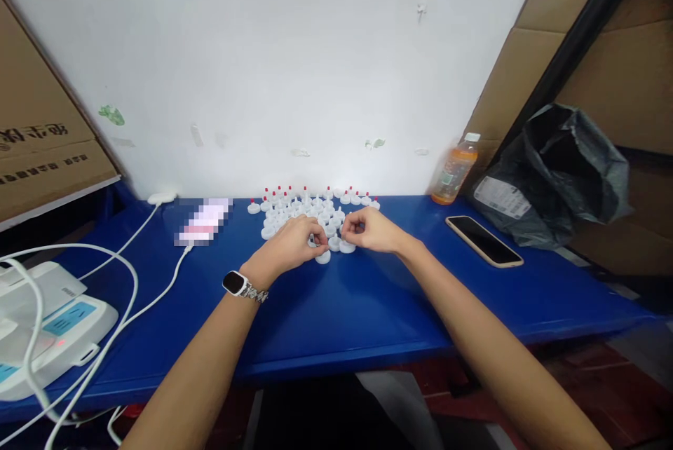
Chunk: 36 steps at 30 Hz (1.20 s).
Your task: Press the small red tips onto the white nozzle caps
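Several white nozzle caps (284, 214) stand in a close cluster on the blue table, against the wall. Those at the back and sides carry small red tips (305, 189); the ones in the middle show bare white nozzles. My left hand (299, 240), with a watch on its wrist, is closed in a pinch at the top of a white nozzle cap (322, 258) at the cluster's front edge. Just to the right, my right hand (372, 229) pinches at the top of another white nozzle cap (347, 247). The fingertips hide both nozzles.
A phone (484, 241) lies at right, near an orange drink bottle (455, 171) and a black plastic bag (552, 176). On the left are a blurred-out phone-like item (205, 222), white cables (134, 282) and a white device (63, 338). Cardboard (47, 127) leans at left.
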{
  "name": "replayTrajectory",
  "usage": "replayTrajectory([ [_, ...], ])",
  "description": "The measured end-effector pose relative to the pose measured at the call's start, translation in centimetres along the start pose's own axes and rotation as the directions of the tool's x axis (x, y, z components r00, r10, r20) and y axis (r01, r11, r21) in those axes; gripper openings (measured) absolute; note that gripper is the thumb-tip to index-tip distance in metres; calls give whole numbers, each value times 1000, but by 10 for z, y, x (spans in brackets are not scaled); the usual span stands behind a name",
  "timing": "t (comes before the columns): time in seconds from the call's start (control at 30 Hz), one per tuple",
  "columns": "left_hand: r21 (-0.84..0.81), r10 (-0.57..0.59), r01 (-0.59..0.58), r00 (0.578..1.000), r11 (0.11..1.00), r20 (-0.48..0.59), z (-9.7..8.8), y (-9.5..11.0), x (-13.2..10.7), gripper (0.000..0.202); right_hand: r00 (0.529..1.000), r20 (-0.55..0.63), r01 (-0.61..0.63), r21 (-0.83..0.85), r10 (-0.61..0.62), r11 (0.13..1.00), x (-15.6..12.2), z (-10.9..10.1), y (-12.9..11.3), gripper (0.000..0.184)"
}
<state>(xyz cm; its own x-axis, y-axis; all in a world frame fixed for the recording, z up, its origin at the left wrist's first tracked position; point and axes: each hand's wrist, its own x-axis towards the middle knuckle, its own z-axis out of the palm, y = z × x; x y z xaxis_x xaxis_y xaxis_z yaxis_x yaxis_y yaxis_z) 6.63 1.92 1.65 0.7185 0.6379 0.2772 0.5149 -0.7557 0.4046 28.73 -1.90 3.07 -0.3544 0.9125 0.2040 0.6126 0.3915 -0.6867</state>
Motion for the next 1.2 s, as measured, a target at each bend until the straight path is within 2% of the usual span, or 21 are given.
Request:
replayTrajectory([
  [0.1,34,-22,22,1000,999,-8,-4,-4,-1,11,995,104,6,-96,4,995,-1,1,-5,13],
  [0.2,80,-36,39,999,996,-36,-4,-3,-1,13,994,106,5,-162,13,987,1,6,-5,15],
  [0.37,139,-38,50,996,989,-81,0,2,-2,17,999,-41,14,-209,-23,978,3,11,2,17],
  [0.47,89,-23,33,993,996,-120,1,1,0,27,991,-131,-1,-169,-22,986,5,4,7,26],
  [0.53,44,-19,26,988,999,-151,-1,0,4,31,971,-241,-49,-178,5,983,13,-4,16,31],
  [0.6,37,-19,25,986,999,-168,-3,1,13,32,931,-360,-138,-216,53,966,27,-12,28,25],
  [0.67,73,-11,24,985,997,-173,-5,5,25,31,902,-414,-245,-260,121,934,47,-18,42,22],
  [0.8,183,0,42,975,982,-224,1,14,44,30,886,-386,-396,-340,258,853,87,-21,60,37],
  [0.9,188,-29,82,963,979,-269,9,13,44,31,872,-376,-453,-376,314,808,106,-16,65,30],
  [1.0,172,-50,97,965,980,-259,13,7,36,31,863,-386,-471,-382,326,795,112,-11,68,24],
  [1.2,120,-103,138,960,983,-260,5,2,23,31,855,-393,-484,-373,338,792,110,-6,70,24],
])
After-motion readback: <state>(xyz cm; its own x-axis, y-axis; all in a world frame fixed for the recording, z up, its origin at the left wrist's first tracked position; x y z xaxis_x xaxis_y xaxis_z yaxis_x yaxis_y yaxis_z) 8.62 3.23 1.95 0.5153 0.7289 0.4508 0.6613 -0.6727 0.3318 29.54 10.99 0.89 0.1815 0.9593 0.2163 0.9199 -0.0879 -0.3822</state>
